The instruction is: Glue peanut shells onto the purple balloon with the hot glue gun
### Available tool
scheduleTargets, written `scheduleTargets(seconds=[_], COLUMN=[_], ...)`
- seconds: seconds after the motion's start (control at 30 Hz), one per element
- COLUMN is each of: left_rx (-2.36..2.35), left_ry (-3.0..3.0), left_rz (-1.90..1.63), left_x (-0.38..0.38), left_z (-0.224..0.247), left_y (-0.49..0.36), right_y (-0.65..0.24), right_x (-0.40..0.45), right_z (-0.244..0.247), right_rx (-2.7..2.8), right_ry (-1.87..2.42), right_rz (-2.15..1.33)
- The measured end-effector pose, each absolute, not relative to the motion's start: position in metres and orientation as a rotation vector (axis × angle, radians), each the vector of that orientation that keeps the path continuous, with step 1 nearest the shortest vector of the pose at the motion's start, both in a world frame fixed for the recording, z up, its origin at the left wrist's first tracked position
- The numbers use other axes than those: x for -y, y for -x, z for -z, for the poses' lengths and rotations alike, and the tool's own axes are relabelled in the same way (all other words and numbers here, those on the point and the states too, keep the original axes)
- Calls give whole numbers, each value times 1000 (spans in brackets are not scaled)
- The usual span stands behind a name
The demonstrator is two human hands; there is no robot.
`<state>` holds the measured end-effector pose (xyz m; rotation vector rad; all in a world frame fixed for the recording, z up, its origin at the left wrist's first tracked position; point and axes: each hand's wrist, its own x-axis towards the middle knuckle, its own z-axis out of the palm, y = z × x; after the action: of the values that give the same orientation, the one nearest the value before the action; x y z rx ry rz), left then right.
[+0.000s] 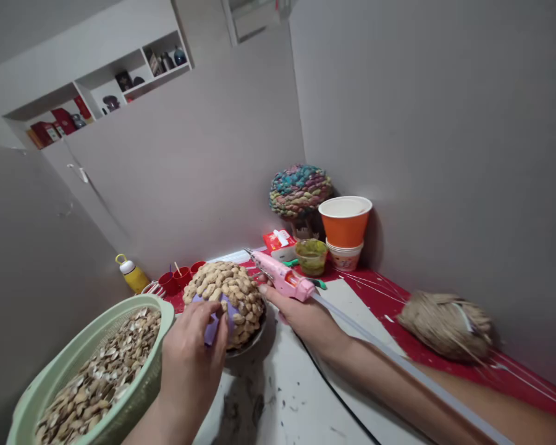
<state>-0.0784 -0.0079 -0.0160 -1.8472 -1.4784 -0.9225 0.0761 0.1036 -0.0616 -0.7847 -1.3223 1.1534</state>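
Note:
A dome (248, 296) covered in peanut shells sits in a dark round dish, with a bare purple patch on its near left side. My left hand (192, 337) is at that patch, thumb and fingers pinched together at the shells; what they hold is too small to name. In my right hand (296, 312) is a pink glue gun (285, 276), its nozzle pointing up and left above the dome's right side. A long translucent glue stick (380, 349) runs out of its back over my forearm. At the left, a green basket (165, 315) holds many loose shells.
Behind stand red cups (168, 284), a yellow bottle (136, 277), a colourful shell-covered dome (300, 191), a glass bowl (311, 256) and an orange tub (346, 227) on stacked paper bowls. A twine bundle (445, 326) lies right. A black cord crosses the white sheet (301, 395).

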Motion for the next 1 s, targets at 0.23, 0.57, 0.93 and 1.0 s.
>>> scheduleTargets(seconds=[0.23, 0.57, 0.93, 1.0], left_rx=[1538, 1541, 1510, 1500], left_ry=[1770, 1784, 1789, 1808], left_rz=[777, 783, 884, 907], left_x=[-6, -11, -14, -13], left_z=[22, 25, 28, 28], left_y=[76, 77, 79, 78], right_y=[-74, -73, -68, -67], right_x=[-108, -108, -111, -111], right_z=[66, 70, 78, 78], right_rx=[1403, 1395, 1374, 1372], right_ry=[729, 678, 608, 614], right_rz=[-1126, -1169, -1221, -1216])
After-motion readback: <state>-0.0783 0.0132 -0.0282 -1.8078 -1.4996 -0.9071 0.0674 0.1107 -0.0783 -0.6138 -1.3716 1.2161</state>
